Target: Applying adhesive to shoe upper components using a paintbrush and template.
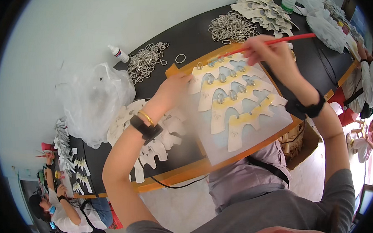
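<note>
My right hand [272, 55] is closed round a thin red stick [294, 38], whose far end points left over the top row of pieces. Whether that end carries bristles is too small to tell. Several cream curved, scalloped pieces [218, 122] lie in overlapping rows on a pale board [259, 136], with yellowish smears along their edges. Oval metal rings [222, 77] sit on the upper rows; the nearest piece [241, 122] bears none. At the board's left edge, my left hand [172, 91] reaches the end of the top piece, its fingers blurred and partly hidden.
Two heaps of metal rings [145, 61] [232, 27], a single ring [180, 58] and a white bottle [118, 54] lie beyond the board. Stacked cream pieces [265, 13] sit far right, more [162, 134] at left beside a plastic bag [95, 102]. Co-workers sit on both sides.
</note>
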`<state>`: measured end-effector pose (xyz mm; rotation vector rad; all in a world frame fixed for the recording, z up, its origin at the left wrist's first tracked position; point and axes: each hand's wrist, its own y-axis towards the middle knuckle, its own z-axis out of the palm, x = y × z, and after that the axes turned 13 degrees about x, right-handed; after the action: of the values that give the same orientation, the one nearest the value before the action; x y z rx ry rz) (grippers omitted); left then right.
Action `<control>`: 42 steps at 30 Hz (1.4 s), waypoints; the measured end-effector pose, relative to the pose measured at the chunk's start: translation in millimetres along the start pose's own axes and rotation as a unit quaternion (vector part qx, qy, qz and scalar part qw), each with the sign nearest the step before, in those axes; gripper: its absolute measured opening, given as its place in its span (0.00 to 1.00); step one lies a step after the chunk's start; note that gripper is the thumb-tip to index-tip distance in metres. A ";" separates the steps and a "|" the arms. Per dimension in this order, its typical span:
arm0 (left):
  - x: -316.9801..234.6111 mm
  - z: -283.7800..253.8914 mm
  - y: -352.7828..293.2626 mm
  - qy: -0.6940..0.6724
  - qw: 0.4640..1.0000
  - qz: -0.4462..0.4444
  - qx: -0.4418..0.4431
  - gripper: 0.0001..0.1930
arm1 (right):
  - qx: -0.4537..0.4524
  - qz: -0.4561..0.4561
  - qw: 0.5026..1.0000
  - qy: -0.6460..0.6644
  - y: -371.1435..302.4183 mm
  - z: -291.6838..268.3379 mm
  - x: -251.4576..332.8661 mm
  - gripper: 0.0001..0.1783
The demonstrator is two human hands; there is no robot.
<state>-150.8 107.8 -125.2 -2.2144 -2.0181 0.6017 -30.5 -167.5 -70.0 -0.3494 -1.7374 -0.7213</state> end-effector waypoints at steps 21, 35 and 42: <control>25.1 17.8 9.2 -0.008 0.995 0.068 -0.077 0.25 | 0.077 0.052 0.986 -0.136 43.6 58.7 -45.0 0.13; 19.0 11.3 8.8 -0.015 0.995 0.064 -0.070 0.23 | -0.036 -0.060 0.996 -0.061 -7.9 3.6 0.0 0.13; -6.6 -0.3 -27.7 -0.115 0.992 0.032 -0.028 0.18 | -0.210 -0.074 0.938 -0.266 -85.6 -102.5 41.1 0.16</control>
<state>-177.0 104.9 -114.5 -2.3466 -2.0986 0.8527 -13.6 -303.0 -40.5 -0.7684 -2.1247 -1.1950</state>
